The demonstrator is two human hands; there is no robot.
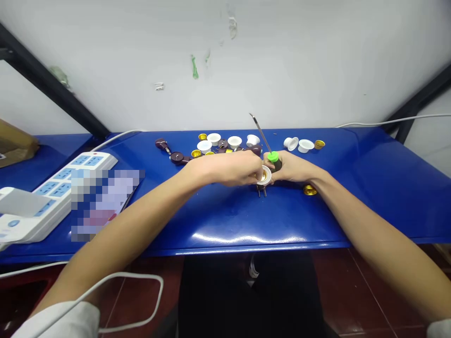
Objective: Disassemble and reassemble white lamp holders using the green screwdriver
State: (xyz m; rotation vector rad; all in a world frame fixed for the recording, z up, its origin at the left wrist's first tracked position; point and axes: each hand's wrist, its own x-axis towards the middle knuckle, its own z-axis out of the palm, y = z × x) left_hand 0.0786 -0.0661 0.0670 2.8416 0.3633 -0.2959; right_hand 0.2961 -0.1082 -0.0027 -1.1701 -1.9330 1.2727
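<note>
Near the middle of the blue table, my left hand (230, 168) is closed, its fingers at the rim and opening of a small lamp socket (268, 175). The socket has a white rim and a gold-coloured inside, and two plug prongs point down from it. My right hand (294, 166) wraps round the green and black handle of a screwdriver (274, 157), whose shaft slants up and away to the left. Its fingertips also reach the socket's right side. What my left fingertips do inside the opening is hidden.
White cups (306, 146), gold threaded shells (196, 153) and dark brown plug parts (178, 158) lie along the back. A gold shell (310, 190) sits by my right wrist. Left are a white power strip (63, 188) and a pixelated flat device (109, 202). A white cable (158, 300) loops below my left forearm.
</note>
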